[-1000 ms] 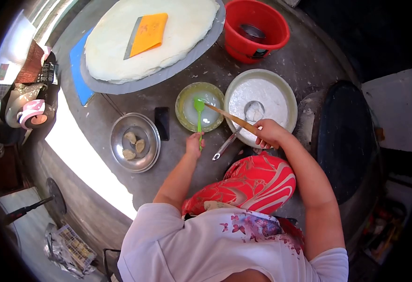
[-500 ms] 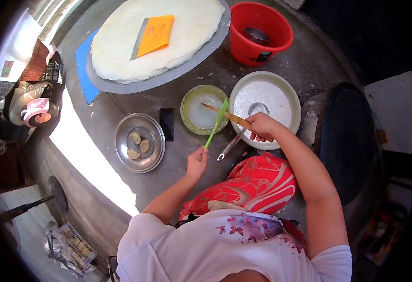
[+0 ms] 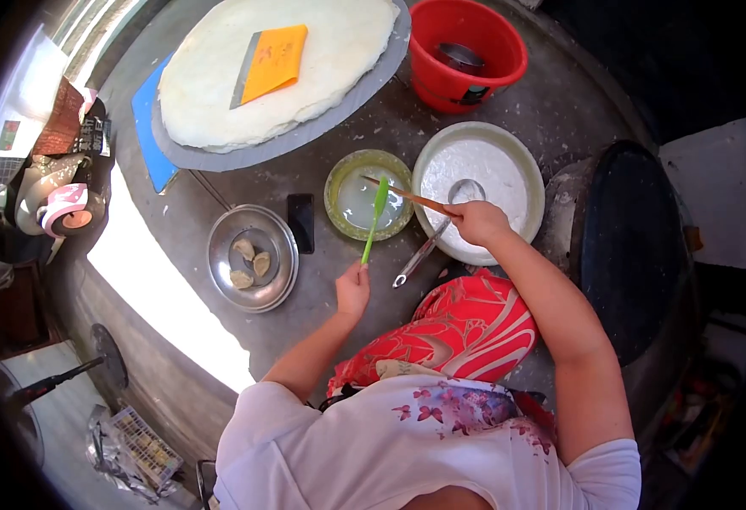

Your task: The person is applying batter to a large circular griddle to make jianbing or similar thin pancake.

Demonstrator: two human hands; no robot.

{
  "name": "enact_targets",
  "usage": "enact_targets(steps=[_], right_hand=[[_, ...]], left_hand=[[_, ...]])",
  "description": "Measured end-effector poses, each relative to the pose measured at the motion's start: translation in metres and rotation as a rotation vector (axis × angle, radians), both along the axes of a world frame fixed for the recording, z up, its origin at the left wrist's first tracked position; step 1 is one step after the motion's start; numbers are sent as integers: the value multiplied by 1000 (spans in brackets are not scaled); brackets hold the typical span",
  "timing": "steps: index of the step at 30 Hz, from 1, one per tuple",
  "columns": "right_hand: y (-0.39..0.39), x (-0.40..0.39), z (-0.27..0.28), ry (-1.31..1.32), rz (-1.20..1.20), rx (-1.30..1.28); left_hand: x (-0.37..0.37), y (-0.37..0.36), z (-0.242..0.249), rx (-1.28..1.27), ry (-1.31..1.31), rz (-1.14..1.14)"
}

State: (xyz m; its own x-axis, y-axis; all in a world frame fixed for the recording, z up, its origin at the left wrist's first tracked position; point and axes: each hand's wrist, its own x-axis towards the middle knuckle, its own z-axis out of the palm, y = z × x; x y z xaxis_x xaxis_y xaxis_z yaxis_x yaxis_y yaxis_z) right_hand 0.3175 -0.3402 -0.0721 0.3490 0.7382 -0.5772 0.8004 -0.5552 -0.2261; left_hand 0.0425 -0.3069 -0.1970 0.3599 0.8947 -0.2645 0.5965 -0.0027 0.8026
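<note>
My left hand is closed on the handle of a green spatula, whose blade is over a small green-rimmed bowl of cloudy liquid. In my right hand is a wooden stick; its tip reaches above the same bowl and passes by the spatula blade. Whether the two tools touch, I cannot tell. Beneath and beside my right hand stands a wide basin of white batter or powder, with a metal ladle resting in it.
A round board at the top bears stacked white sheets and an orange scraper. Around are a red bucket, a phone, a metal plate with three dumplings, and a dark round lid.
The spatula has turned more upright and its blade has moved left, nearer the middle of the bowl. The wooden stick has shifted slightly up and left with my right hand.
</note>
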Motion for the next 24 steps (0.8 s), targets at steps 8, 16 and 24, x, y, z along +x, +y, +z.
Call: enact_targets(steps=[8,16,24], right_hand=[[-1,0,24,-185,102,-2],[-64,22,71,-190,-6,120],[-159,15,91,32,-434,277]], left_hand=[[24,37,-23,121,54,-39],[28,38,-30,376,522,-193],[88,27,6,-628,-110,-406]])
